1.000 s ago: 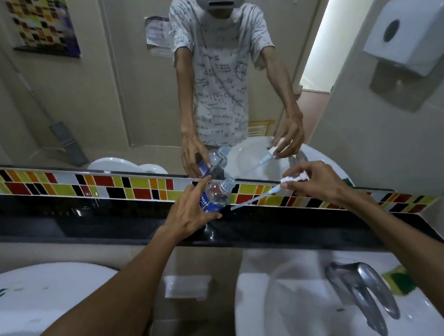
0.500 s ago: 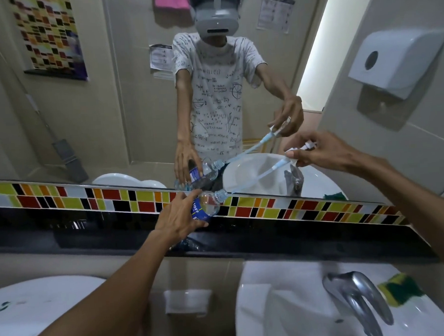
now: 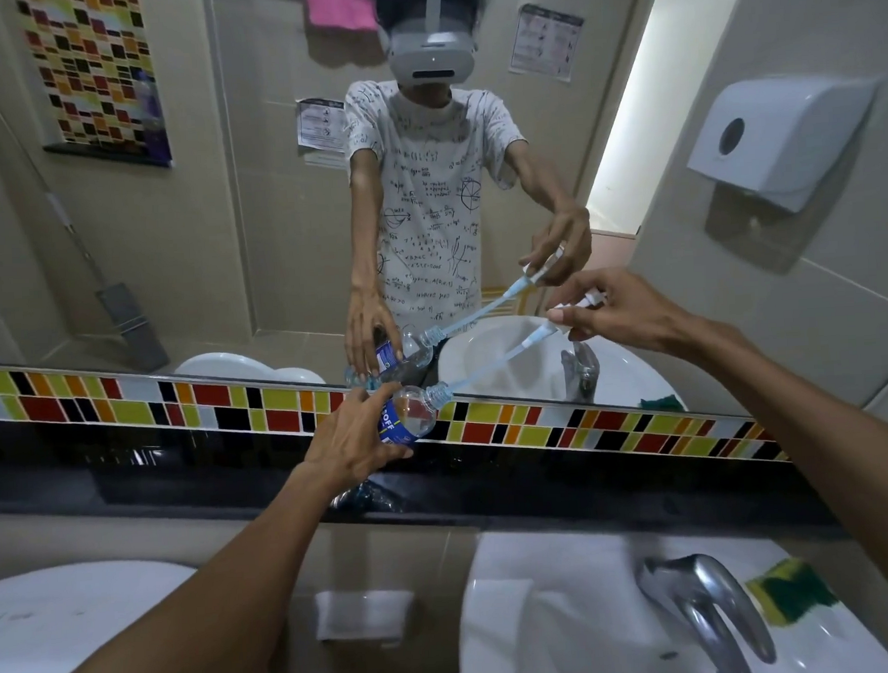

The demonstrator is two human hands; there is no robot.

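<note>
Meanwhile, left hand (image 3: 352, 436) grips the tilted bottle (image 3: 408, 420); right hand (image 3: 616, 304) pinches the spray pump (image 3: 574, 314), its tube (image 3: 495, 367) partly drawn from the neck.

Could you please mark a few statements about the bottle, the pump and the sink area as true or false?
1. The left hand grips a clear bottle with a blue label. True.
2. The bottle stands upright. False: it is tilted, mouth toward the right hand.
3. The right hand pinches the spray pump, whose tube reaches the bottle's mouth. True.
4. The sponge lies in the left basin. False: it sits beside the faucet on the right sink.
</note>
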